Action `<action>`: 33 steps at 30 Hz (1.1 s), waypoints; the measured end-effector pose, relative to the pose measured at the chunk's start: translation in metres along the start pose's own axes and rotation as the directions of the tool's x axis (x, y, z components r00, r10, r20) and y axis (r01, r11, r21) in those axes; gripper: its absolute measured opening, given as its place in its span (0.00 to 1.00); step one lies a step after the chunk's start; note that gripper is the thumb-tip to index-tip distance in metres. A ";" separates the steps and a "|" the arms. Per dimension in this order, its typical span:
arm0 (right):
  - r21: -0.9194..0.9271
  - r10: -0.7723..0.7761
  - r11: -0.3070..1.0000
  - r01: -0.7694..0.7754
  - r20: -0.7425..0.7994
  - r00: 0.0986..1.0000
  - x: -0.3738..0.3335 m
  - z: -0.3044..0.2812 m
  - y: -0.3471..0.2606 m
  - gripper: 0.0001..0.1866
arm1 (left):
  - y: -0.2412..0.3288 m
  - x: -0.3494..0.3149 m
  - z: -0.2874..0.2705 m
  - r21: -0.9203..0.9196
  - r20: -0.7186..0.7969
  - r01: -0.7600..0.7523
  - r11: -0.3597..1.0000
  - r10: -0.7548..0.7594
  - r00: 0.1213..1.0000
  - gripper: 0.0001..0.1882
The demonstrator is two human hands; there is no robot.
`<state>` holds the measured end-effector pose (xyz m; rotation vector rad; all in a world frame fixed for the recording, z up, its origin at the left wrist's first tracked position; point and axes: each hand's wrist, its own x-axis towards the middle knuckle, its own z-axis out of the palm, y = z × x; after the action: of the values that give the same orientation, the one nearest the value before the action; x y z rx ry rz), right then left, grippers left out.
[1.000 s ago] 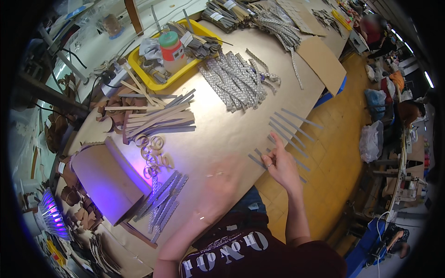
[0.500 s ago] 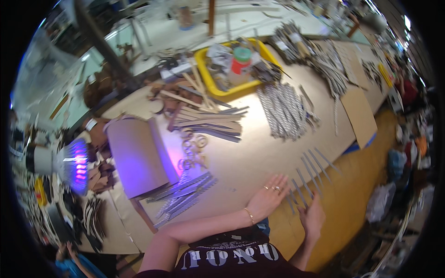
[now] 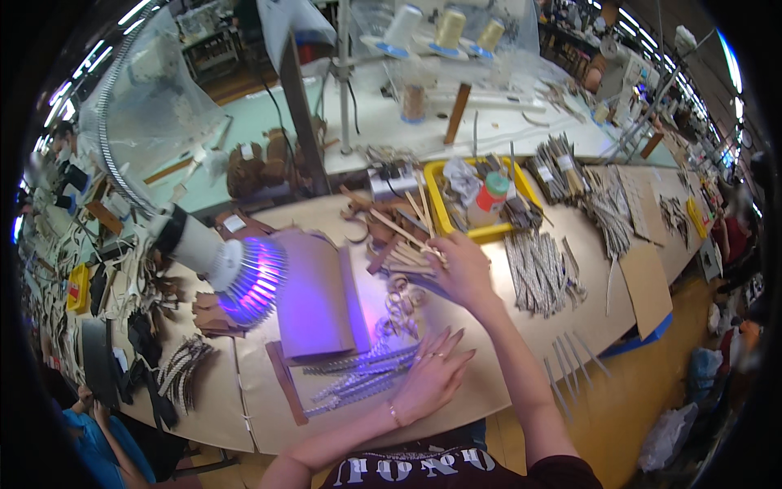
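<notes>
My left hand (image 3: 432, 376) lies with its fingers spread at the right end of a bundle of silver-grey braided strips (image 3: 358, 383) at the near edge of the table. Farther off, my right hand (image 3: 464, 267) reaches into a pile of thin tan and grey strips (image 3: 407, 257). Its fingers are bent and drawn together there; what they grip is hidden beneath the hand. Small pale rings of coiled strip (image 3: 401, 303) sit between the two hands. Left of them stands a curved brown sheet (image 3: 314, 297), lit violet by a lamp (image 3: 252, 277).
A yellow tray (image 3: 438, 213) holds a red jar with a green lid (image 3: 490, 200). Woven grey strips (image 3: 538, 273) lie right of it, and more bundles (image 3: 562, 167) behind. Several thin strips (image 3: 570, 367) stick out past the table's right edge. Another person's hands (image 3: 94, 403) show at lower left.
My view has swung left. Both hands have left the thin strips at the right edge: the left went to the silver braided strips, the right to the tan and grey pile.
</notes>
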<state>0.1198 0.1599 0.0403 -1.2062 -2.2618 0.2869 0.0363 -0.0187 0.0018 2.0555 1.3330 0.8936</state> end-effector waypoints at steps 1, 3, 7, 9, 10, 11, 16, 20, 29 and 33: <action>-0.075 -0.005 0.997 0.009 0.054 0.999 0.023 0.020 -0.003 0.11 | -0.002 -0.003 -0.010 -0.002 -0.070 0.012 1.000 -0.012 0.997 0.18; -0.208 -0.010 0.978 0.028 0.090 0.996 0.052 0.051 -0.005 0.11 | -0.003 -0.009 -0.028 -0.016 -0.197 0.044 0.999 -0.046 0.979 0.15; -0.346 0.008 0.937 0.041 0.137 0.991 0.069 0.083 -0.002 0.09 | -0.003 -0.012 -0.052 -0.033 -0.337 0.074 0.997 -0.081 0.938 0.15; -0.348 -0.002 0.936 0.050 0.138 0.990 0.066 0.083 0.000 0.09 | -0.007 -0.011 -0.062 -0.076 -0.382 0.071 0.995 -0.095 0.919 0.15; -0.281 -0.034 0.959 0.044 0.042 0.999 0.063 0.080 -0.001 0.07 | -0.010 -0.010 -0.067 -0.103 -0.398 0.080 0.992 -0.114 0.910 0.16; -0.179 -0.087 0.981 0.077 -0.046 0.995 0.059 0.073 -0.003 0.08 | -0.013 -0.007 -0.072 -0.130 -0.418 0.087 0.988 -0.134 0.898 0.16; 0.151 -0.148 0.971 0.183 -0.219 0.964 0.013 0.002 -0.031 0.04 | -0.015 0.010 -0.092 -0.466 -0.549 0.072 0.882 -0.352 0.758 0.18; 0.317 -0.185 0.944 0.095 0.268 0.946 -0.060 -0.054 -0.058 0.06 | -0.006 0.016 -0.097 -0.752 -0.382 -0.013 0.659 -0.420 0.823 0.21; 0.480 0.092 0.840 -0.252 0.331 0.939 -0.113 -0.069 -0.057 0.05 | 0.015 0.016 -0.074 -0.980 0.040 0.140 0.145 -0.540 0.841 0.12; 0.415 0.131 0.889 -0.194 0.176 0.976 -0.115 -0.066 -0.060 0.08 | 0.014 0.015 -0.067 -0.968 -0.080 0.051 0.247 -0.492 0.867 0.09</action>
<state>0.1661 0.0266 0.0779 -1.1611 -2.0590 0.9155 -0.0020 -0.0047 0.0589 0.6425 0.8483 1.4724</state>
